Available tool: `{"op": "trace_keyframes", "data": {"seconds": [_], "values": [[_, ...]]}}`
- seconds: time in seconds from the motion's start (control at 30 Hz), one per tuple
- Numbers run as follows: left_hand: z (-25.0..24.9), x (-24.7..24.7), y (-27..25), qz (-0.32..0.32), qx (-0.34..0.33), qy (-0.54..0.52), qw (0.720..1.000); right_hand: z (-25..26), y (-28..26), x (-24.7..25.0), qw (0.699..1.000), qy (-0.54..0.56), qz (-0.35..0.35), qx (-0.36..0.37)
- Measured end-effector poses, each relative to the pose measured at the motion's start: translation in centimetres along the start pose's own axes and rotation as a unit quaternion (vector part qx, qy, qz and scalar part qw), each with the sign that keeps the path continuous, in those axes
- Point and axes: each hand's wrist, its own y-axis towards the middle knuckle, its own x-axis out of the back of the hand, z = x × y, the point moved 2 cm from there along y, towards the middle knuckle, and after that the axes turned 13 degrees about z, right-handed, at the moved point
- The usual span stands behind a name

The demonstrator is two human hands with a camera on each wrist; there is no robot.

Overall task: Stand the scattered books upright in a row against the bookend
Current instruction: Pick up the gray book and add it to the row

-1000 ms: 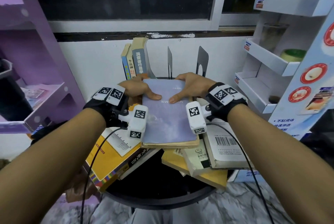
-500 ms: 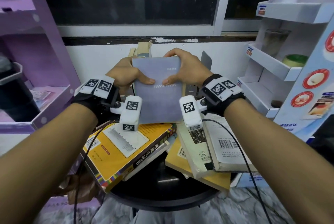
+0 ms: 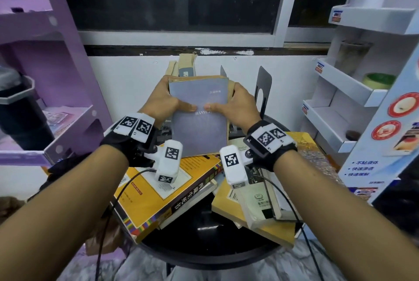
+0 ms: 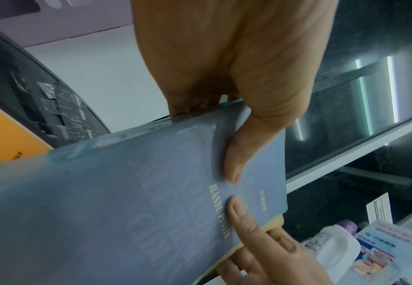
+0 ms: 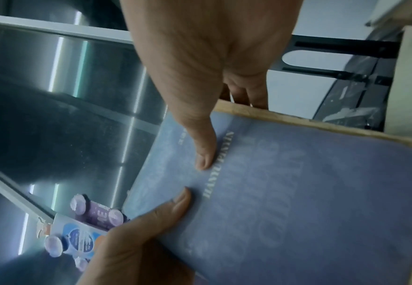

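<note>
A grey-blue book (image 3: pixel 199 119) with yellowed pages is held up above the round black table (image 3: pixel 204 251), its cover facing me. My left hand (image 3: pixel 166 101) grips its left edge and my right hand (image 3: pixel 233 105) grips its right edge, thumbs on the cover and fingers behind. The same book fills the left wrist view (image 4: pixel 131 202) and the right wrist view (image 5: pixel 285 202). Behind it a few books (image 3: pixel 184 66) stand upright, with a black metal bookend (image 3: pixel 263 90) to their right. A yellow book (image 3: pixel 163 192) and a pile of pale books (image 3: pixel 256 201) lie flat below.
A purple shelf unit (image 3: pixel 45 99) stands at the left and a white display rack (image 3: pixel 353 90) at the right. A white wall and dark window lie just behind the table. Wrist cables (image 3: pixel 292 208) hang over the lying books.
Both hands have lifted the grey-blue book off the pile, tipped it from flat to nearly upright, and carried it back toward the standing books.
</note>
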Motion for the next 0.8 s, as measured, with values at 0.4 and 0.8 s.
{"op": "trace_keyframes", "data": {"seconds": [0.4, 0.8], "values": [[-1.1, 1.6, -1.0, 0.03, -0.007, -0.086, 0.996, 0.8, 0.4, -1.0, 0.973, 0.197, 0.112, 0.044], [-0.7, 1.2, -0.4, 0.076, 0.016, -0.151, 0.986, 2.2, 1.6, -2.3, 0.995, 0.093, 0.036, 0.024]]}}
